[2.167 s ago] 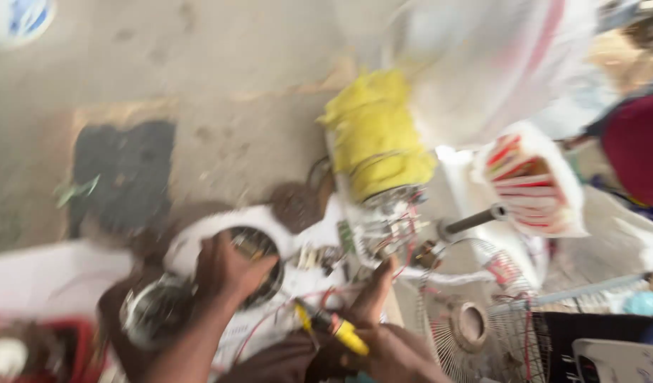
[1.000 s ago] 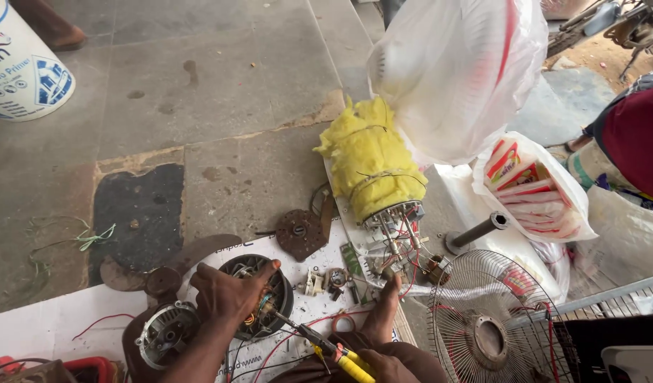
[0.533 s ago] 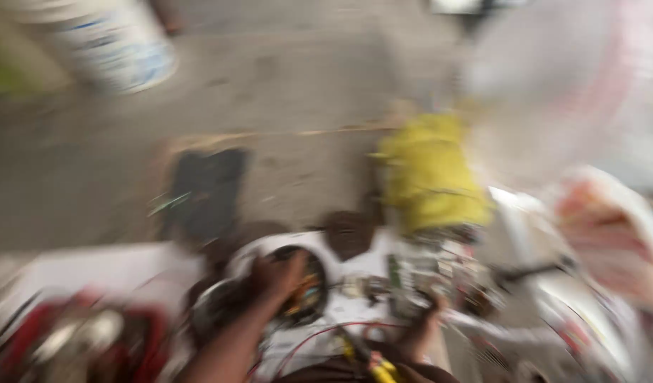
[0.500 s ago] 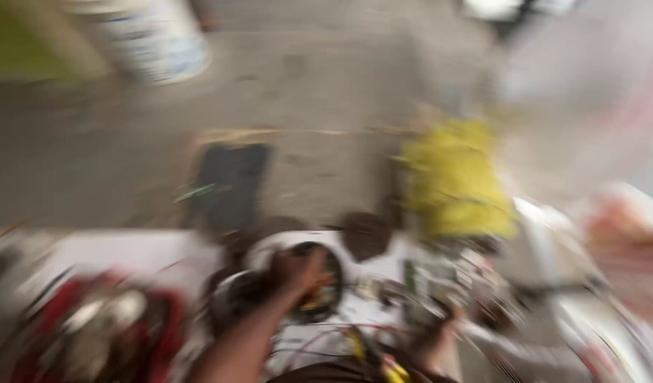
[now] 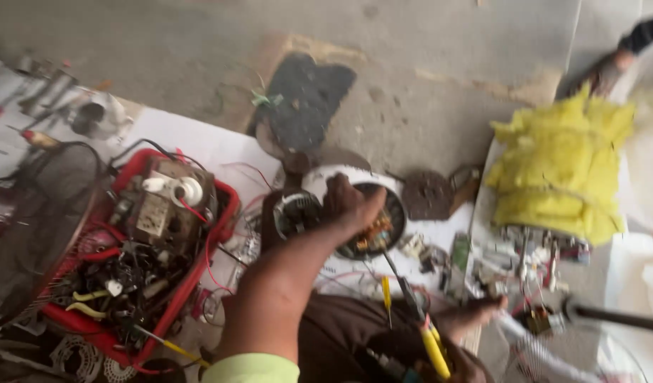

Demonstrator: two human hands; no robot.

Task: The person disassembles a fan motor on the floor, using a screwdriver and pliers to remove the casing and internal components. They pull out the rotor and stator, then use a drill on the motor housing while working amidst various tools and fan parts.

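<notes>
My left hand (image 5: 349, 204) rests on a round fan motor (image 5: 383, 230) with copper windings, which lies in a white housing (image 5: 326, 177) on the floor; its fingers curl over the motor's rim. My right hand (image 5: 467, 367) is at the bottom edge, mostly cut off, closed around a yellow-handled screwdriver (image 5: 433, 347). The screwdriver's dark shaft points up towards the motor. My bare foot (image 5: 475, 317) lies just right of the shaft.
A red tray (image 5: 220, 213) full of wires and electrical parts sits at the left, with a dark fan guard (image 5: 35, 213) beside it. A yellow cloth bundle (image 5: 561, 170) lies at the right over wiring. Another person's hand (image 5: 610, 67) shows at the top right.
The view has swung left, so the red tray and fan guard now show. My left hand stays on the motor and my right hand keeps the screwdriver.
</notes>
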